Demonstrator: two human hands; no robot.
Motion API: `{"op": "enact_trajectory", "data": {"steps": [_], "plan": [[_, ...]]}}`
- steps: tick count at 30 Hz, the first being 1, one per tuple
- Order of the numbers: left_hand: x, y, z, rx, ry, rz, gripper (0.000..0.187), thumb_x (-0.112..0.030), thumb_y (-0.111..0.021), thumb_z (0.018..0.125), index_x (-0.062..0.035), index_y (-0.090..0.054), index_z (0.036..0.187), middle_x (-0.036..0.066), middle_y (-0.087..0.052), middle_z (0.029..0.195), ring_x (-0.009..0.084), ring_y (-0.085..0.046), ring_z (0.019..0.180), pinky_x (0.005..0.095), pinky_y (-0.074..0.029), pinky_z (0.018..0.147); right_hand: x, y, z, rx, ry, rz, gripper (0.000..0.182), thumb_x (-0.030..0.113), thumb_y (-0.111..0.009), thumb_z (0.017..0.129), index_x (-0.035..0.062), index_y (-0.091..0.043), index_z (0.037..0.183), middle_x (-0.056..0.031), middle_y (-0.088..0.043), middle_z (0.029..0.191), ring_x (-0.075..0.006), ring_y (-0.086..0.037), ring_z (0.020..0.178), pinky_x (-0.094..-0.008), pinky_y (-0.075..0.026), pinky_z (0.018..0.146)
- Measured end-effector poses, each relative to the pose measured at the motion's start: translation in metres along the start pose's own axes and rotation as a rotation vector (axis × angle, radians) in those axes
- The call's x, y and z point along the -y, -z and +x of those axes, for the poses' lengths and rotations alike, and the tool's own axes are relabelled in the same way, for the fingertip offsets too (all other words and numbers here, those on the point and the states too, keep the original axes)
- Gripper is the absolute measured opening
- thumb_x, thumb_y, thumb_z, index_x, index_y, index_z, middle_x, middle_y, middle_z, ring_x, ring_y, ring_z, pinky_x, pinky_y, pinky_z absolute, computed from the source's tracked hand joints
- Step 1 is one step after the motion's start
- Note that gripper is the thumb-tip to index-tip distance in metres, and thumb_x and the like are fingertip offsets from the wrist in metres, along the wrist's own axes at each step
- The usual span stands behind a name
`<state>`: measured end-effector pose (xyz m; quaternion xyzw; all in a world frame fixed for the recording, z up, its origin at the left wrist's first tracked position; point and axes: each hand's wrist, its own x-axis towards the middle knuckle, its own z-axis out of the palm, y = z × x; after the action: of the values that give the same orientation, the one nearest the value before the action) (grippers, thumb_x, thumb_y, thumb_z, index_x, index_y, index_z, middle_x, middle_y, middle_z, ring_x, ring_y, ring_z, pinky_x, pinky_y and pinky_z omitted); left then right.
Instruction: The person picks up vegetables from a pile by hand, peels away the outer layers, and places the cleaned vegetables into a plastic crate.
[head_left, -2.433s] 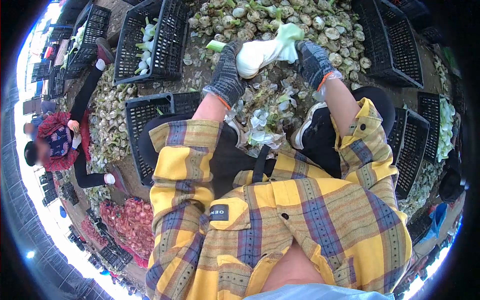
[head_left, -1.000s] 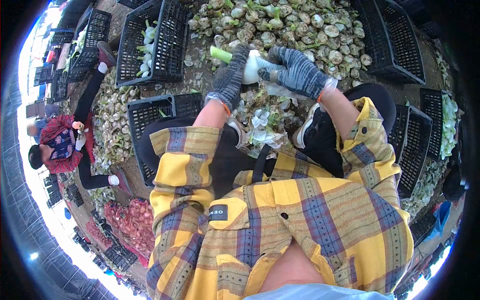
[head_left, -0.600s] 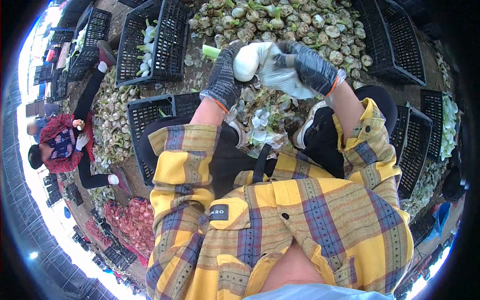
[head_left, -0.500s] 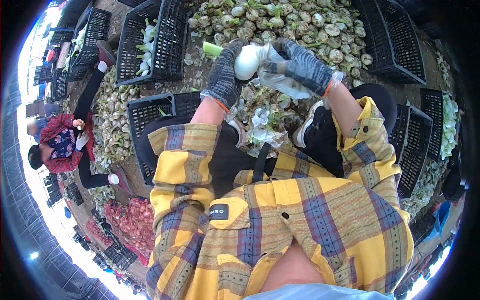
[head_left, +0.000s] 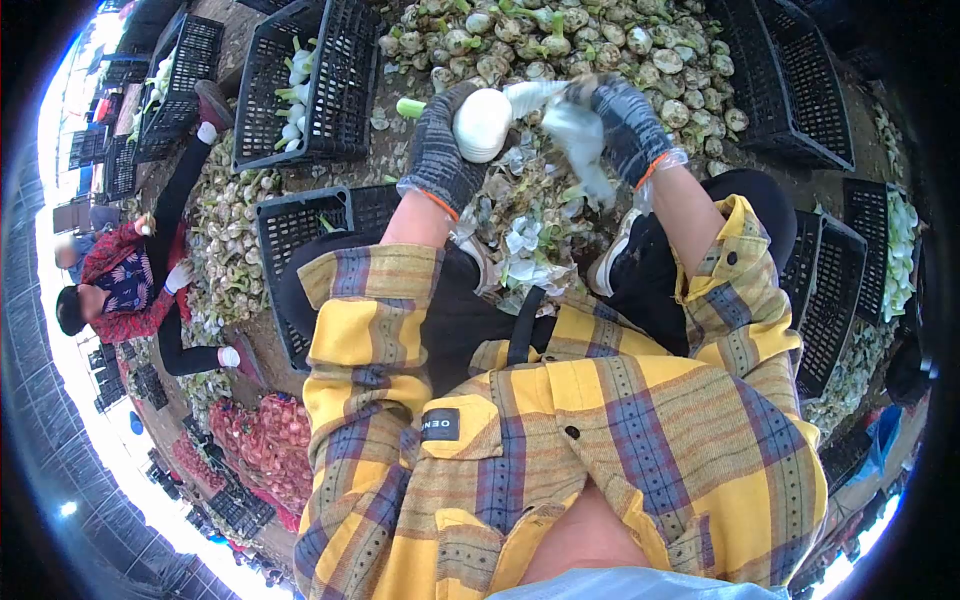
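Observation:
A white garlic bulb [head_left: 482,126] with a cut green stem [head_left: 410,107] is gripped in my left hand [head_left: 440,150], which wears a grey knit glove. Its outer surface is smooth and pale, and the stem sticks out to the left. My right hand [head_left: 622,130], gloved the same way, pinches a strip of whitish skin [head_left: 578,145] that hangs down and stretches across to the bulb's top. Below both hands, loose peelings [head_left: 525,245] lie on the ground between my shoes.
Ahead is a heap of unpeeled bulbs [head_left: 560,45]. A black crate [head_left: 345,85] at left holds peeled bulbs; another crate [head_left: 790,85] stands at right. A nearer crate [head_left: 300,210] sits by my left knee. At far left, a person [head_left: 125,275] sits beside more bulbs.
My right hand has moved outward from the bulb, drawing the skin away from it. The bulb in my left hand has shifted slightly left and turned.

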<state>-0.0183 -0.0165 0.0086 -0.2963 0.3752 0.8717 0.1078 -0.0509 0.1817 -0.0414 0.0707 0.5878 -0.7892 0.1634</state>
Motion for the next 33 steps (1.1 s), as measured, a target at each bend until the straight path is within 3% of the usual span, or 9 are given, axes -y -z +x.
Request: {"op": "enact_trajectory", "data": {"steps": [5, 7, 10, 14, 17, 19, 23, 28, 33], "plan": [[-0.008, 0.009, 0.007, 0.041, 0.05, -0.147, 0.02, -0.024, -0.053, 0.075, -0.0077, -0.059, 0.086, 0.008, -0.061, 0.083, 0.0239, -0.059, 0.072, 0.0374, -0.05, 0.063, 0.032, -0.008, -0.015, -0.269, 0.061, -0.096, 0.032, 0.02, -0.063, 0.073, 0.0013, -0.054, 0.097, -0.0052, -0.059, 0.082, -0.0148, -0.055, 0.076, -0.0287, -0.045, 0.07], [-0.009, 0.015, 0.011, 0.058, 0.058, -0.145, 0.021, -0.024, -0.052, 0.076, -0.0077, -0.059, 0.087, 0.008, -0.061, 0.084, 0.0239, -0.059, 0.072, 0.0369, -0.05, 0.063, 0.048, -0.014, -0.028, 0.411, 0.3, -0.755, 0.042, 0.021, -0.065, 0.07, 0.0065, -0.051, 0.107, -0.0102, -0.058, 0.095, -0.0228, -0.056, 0.089, -0.0323, -0.043, 0.081], [-0.008, 0.013, 0.004, 0.05, 0.028, -0.093, 0.022, -0.024, -0.05, 0.077, -0.0069, -0.059, 0.088, 0.009, -0.061, 0.085, 0.0246, -0.059, 0.074, 0.0373, -0.05, 0.064, 0.045, -0.03, -0.05, 0.494, 0.499, -1.061, 0.043, 0.024, -0.065, 0.071, 0.0091, -0.051, 0.109, -0.0125, -0.051, 0.111, -0.0268, -0.047, 0.106, -0.0356, -0.035, 0.093], [0.012, 0.032, 0.037, 0.276, -0.057, 0.06, 0.029, -0.026, -0.042, 0.081, -0.0044, -0.057, 0.093, 0.011, -0.06, 0.088, 0.0261, -0.058, 0.078, 0.0388, -0.048, 0.07, 0.045, -0.052, -0.046, 0.187, 0.913, -0.885, 0.043, 0.013, -0.067, 0.068, 0.0071, -0.052, 0.107, -0.0129, -0.05, 0.112, -0.027, -0.047, 0.106, -0.0355, -0.036, 0.092], [0.028, 0.057, 0.069, 0.606, -0.302, 0.359, 0.035, -0.028, -0.035, 0.083, -0.0027, -0.056, 0.096, 0.013, -0.059, 0.09, 0.0269, -0.058, 0.08, 0.0406, -0.047, 0.074, 0.031, -0.049, -0.04, 0.381, 0.683, -0.707, 0.034, 0.011, -0.065, 0.07, 0.0054, -0.055, 0.101, -0.0117, -0.056, 0.097, -0.025, -0.055, 0.092, -0.0332, -0.044, 0.081], [0.014, 0.052, 0.047, 0.513, -0.165, 0.185, 0.035, -0.03, -0.037, 0.082, -0.0027, -0.056, 0.094, 0.013, -0.059, 0.09, 0.0271, -0.057, 0.081, 0.0411, -0.047, 0.073, 0.025, -0.058, -0.046, 0.332, 0.731, -0.734, 0.024, 0.007, -0.063, 0.071, 0.0036, -0.057, 0.094, -0.0104, -0.059, 0.084, -0.022, -0.058, 0.078, -0.0308, -0.047, 0.07], [-0.008, 0.018, 0.009, 0.054, 0.074, -0.229, 0.034, -0.035, -0.042, 0.079, -0.0069, -0.057, 0.092, 0.009, -0.059, 0.09, 0.0273, -0.056, 0.081, 0.0422, -0.047, 0.072, 0.005, -0.064, -0.08, 1.003, 0.251, -0.733, 0.02, 0.015, -0.06, 0.074, 0.0035, -0.059, 0.09, -0.0131, -0.06, 0.085, -0.0272, -0.059, 0.079, -0.0332, -0.046, 0.071], [-0.015, 0.033, 0.015, -0.276, 0.048, -0.061, 0.052, -0.052, -0.034, 0.082, -0.0091, -0.052, 0.103, 0.011, -0.057, 0.099, 0.0287, -0.056, 0.086, 0.0445, -0.048, 0.073, 0.007, -0.048, -0.072, 0.887, 0.11, -1.278, 0.029, 0.028, -0.055, 0.076, 0.009, -0.061, 0.096, -0.0148, -0.061, 0.088, -0.0307, -0.057, 0.082, -0.0368, -0.045, 0.073], [-0.081, 0.091, 0.055, -0.153, -0.147, -0.218, 0.044, -0.046, -0.043, 0.075, -0.0108, -0.053, 0.1, 0.01, -0.057, 0.097, 0.0274, -0.056, 0.085, 0.047, -0.047, 0.075, -0.003, -0.031, -0.069, 0.765, 0.109, -1.317, 0.038, 0.039, -0.05, 0.078, 0.0095, -0.06, 0.1, -0.0163, -0.059, 0.094, -0.0325, -0.055, 0.09, -0.0385, -0.043, 0.079]]}}
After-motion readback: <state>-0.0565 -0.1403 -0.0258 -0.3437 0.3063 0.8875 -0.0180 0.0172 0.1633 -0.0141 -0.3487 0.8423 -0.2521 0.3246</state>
